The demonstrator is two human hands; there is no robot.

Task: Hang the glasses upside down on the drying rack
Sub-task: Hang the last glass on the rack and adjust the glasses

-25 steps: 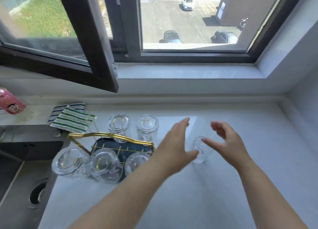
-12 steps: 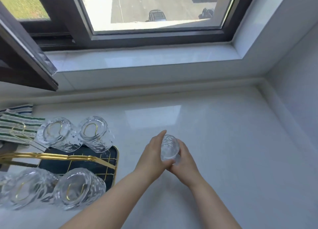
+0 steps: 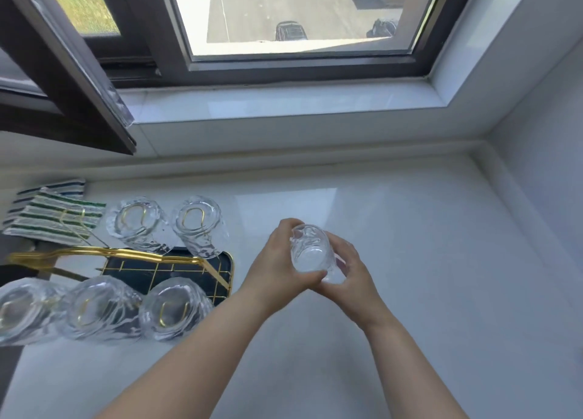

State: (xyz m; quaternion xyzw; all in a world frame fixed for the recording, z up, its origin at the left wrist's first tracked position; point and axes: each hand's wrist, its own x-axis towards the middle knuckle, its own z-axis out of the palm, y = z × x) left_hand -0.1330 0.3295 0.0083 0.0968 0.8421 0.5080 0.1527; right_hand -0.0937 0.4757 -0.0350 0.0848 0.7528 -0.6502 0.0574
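Note:
A clear textured glass (image 3: 310, 252) is held above the white counter between both hands, tilted with its base towards me. My left hand (image 3: 277, 269) wraps its left side and my right hand (image 3: 351, 272) its right side. To the left stands the gold wire drying rack (image 3: 132, 254) with a dark tray (image 3: 220, 262). Several glasses hang upside down on it: two at the back (image 3: 135, 221) (image 3: 197, 221) and three at the front (image 3: 175, 308) (image 3: 94, 308) (image 3: 19, 308).
A green-striped cloth (image 3: 53, 217) lies behind the rack at the left. An open dark window sash (image 3: 63, 71) juts over the counter's back left. The white sill (image 3: 284, 106) and a wall (image 3: 542, 166) bound the counter (image 3: 410, 261) at the back and right.
Both hands closed on the glass that stood on the counter and lifted it, then tipped it over. The view swung right and down, closer to the rack.

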